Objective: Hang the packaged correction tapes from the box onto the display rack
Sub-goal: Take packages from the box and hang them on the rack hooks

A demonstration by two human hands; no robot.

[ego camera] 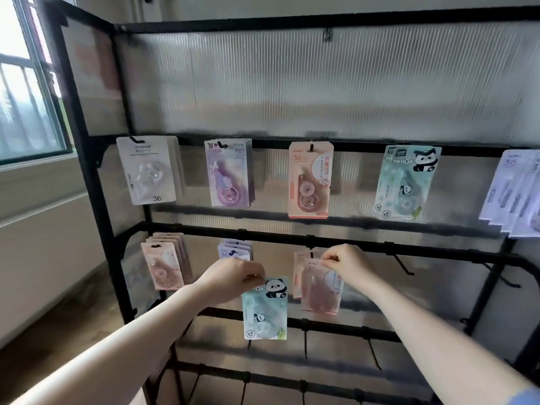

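My left hand (pixel 233 277) pinches the top of a green panda correction tape pack (pixel 265 309), which hangs below it in front of the black display rack (pixel 292 239). My right hand (pixel 344 263) pinches the top of a pink "36" correction tape pack (pixel 321 287) at a hook on the second rail, with another pink pack just behind it. The box is not in view.
The upper rail holds a white pack (pixel 146 171), purple packs (pixel 229 173), a pink pack (pixel 309 179), a panda pack (pixel 404 182) and white packs (pixel 517 194). Pink packs (pixel 166 264) and lilac packs (pixel 235 249) hang lower left. Bare hooks (pixel 404 266) jut out right and below. A window (pixel 26 92) is left.
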